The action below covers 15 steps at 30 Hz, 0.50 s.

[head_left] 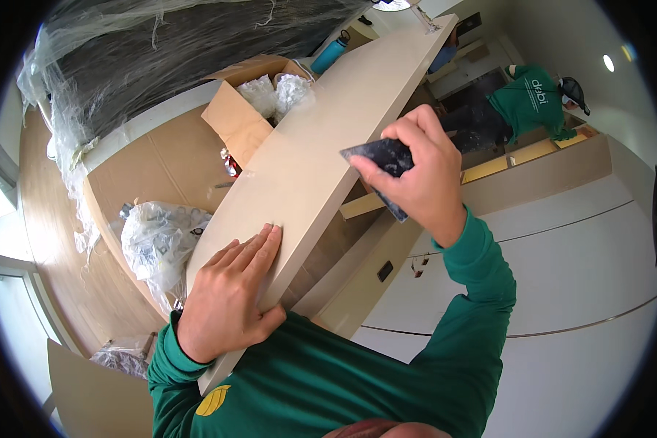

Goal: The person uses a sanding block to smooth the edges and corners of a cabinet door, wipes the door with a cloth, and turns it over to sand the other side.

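Note:
A long beige panel (299,150) runs from my body away toward the upper right, its pale edge facing right. Flat on its near end rests my left hand (230,292), fingers stretched forward and thumb over the edge. My right hand (423,171) pinches a black, dust-marked piece of sandpaper (387,155), which looks folded, at the panel's right edge. One corner of it points left over the panel and another hangs down below my thumb. Whether it touches the edge I cannot tell.
Left of the panel stand an open cardboard box (244,109) with plastic wrap, a filled clear bag (160,244) and a blue bottle (331,52). A co-worker in green (525,102) bends over wooden framing at the upper right. White cabinet fronts (562,255) lie to the right.

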Motion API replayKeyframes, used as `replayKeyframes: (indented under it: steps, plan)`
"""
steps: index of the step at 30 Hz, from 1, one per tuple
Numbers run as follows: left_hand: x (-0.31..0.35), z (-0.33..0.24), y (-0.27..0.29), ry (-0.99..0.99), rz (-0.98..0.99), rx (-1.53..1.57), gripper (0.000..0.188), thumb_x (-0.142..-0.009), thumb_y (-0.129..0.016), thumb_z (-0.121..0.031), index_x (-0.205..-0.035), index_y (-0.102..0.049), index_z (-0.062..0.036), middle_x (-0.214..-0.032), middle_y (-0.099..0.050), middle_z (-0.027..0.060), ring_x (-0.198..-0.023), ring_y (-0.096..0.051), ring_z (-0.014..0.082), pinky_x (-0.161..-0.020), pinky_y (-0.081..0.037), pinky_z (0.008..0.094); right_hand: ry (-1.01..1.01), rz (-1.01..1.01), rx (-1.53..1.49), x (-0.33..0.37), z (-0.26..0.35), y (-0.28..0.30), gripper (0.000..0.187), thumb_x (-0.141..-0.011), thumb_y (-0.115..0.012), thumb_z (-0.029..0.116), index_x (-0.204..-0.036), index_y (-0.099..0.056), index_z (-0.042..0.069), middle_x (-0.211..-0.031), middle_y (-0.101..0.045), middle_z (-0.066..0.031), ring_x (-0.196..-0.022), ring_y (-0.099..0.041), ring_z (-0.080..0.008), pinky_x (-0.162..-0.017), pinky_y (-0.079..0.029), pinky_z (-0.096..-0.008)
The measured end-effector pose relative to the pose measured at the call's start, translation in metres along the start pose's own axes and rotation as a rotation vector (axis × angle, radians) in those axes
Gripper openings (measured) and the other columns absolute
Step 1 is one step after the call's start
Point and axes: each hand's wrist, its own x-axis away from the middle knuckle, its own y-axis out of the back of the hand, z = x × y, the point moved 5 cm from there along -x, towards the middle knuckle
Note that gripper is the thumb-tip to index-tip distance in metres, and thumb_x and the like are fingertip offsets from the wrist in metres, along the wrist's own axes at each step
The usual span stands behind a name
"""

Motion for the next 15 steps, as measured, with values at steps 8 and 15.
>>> replayKeyframes:
  steps: [8, 15]
  plan:
    - [0.000, -0.001, -0.001, -0.003, -0.009, -0.007, 0.097, -0.068, -0.078, -0.019, -0.156, -0.047, 0.0064, -0.151, -0.058, 0.0298, -0.133, -0.063, 0.0445, -0.118, -0.049, 0.0533, 0.041, 0.011, -0.049, 0.008, 0.011, -0.002, 0.039, -0.072, -0.097, 0.023, -0.090, -0.067, 0.004, -0.094, -0.058, -0.0083, -0.078, -0.064, -0.0270, -0.067, -0.055, -0.0385]
    - [0.001, -0.001, -0.001, -0.008, -0.007, -0.016, 0.098, -0.068, -0.079, -0.020, -0.157, -0.046, 0.0062, -0.151, -0.059, 0.0297, -0.133, -0.064, 0.0440, -0.118, -0.049, 0.0530, 0.031, 0.000, -0.004, 0.008, 0.014, -0.004, 0.039, -0.072, -0.097, 0.030, -0.093, -0.070, 0.009, -0.098, -0.060, -0.0062, -0.083, -0.068, -0.0287, -0.067, -0.059, -0.0419]
